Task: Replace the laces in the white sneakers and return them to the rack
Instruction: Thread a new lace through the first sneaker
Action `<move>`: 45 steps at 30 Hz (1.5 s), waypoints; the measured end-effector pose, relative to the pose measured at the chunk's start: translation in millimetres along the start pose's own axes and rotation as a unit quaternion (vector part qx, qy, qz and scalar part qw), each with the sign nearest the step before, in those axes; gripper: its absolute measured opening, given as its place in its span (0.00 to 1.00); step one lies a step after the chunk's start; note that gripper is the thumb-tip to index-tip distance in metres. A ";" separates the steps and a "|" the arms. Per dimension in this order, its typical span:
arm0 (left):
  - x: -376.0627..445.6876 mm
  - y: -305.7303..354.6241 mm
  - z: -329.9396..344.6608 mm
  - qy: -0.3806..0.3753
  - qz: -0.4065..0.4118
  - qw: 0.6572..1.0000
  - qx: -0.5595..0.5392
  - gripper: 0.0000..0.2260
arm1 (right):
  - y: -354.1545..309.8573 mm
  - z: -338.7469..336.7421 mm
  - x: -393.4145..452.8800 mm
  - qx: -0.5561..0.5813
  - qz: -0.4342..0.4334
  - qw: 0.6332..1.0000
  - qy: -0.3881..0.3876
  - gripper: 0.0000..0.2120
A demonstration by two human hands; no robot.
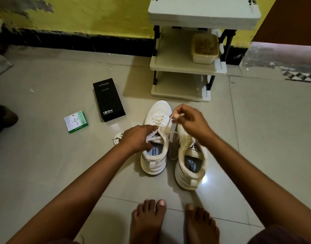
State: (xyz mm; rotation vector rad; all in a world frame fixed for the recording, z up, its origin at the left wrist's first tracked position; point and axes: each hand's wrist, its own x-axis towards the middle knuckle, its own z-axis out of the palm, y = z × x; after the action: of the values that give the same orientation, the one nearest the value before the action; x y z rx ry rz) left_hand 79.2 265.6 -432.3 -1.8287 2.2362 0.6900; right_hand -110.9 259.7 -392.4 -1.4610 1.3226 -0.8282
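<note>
Two white sneakers stand side by side on the tiled floor, toes toward the rack. The left sneaker has a white lace threaded through its front eyelets. My left hand holds the left sneaker at its tongue and upper eyelets. My right hand pinches the end of the lace and holds it up above the shoes. The right sneaker shows no lace. Another white lace lies loose on the floor left of the left sneaker.
A white shoe rack stands against the yellow wall, with a plastic tub on its middle shelf. A black phone box and a small green-white box lie on the floor at left. My bare feet are near the bottom.
</note>
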 end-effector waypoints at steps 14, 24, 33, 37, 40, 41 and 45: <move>6.0 -0.8 -10.7 -0.008 0.001 1.000 -0.021 0.31 | 23.7 25.3 -9.2 -0.393 0.001 0.909 -0.138 0.10; 5.2 4.1 -8.1 -0.003 -0.008 0.999 -0.039 0.27 | -29.3 -6.2 -3.2 0.201 0.107 0.964 -0.139 0.11; 3.6 -4.6 -11.2 -0.027 -0.019 0.996 -0.087 0.34 | -9.4 0.5 -12.1 -0.118 0.230 0.902 -0.346 0.13; 1.6 -16.9 -13.0 -0.037 -0.034 0.984 -0.171 0.31 | 8.7 7.0 4.6 -0.255 0.076 0.959 -0.101 0.09; -0.1 -19.4 -12.4 -0.028 -0.033 0.977 -0.209 0.29 | 23.3 16.5 14.5 -0.372 0.045 0.921 -0.108 0.13; -0.6 -19.2 -12.0 -0.026 -0.031 0.975 -0.216 0.28 | 26.8 19.7 15.3 -0.397 0.054 0.906 -0.134 0.13; -3.0 -18.4 -16.7 0.029 -0.022 0.974 -0.224 0.18 | 13.8 18.0 14.3 -0.207 0.140 0.960 -0.129 0.14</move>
State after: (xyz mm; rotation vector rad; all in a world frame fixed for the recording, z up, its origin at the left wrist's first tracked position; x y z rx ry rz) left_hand 100.2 258.1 -420.8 -2.1063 2.1965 1.2307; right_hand -96.0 250.2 -412.5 -1.5855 1.5105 -0.1703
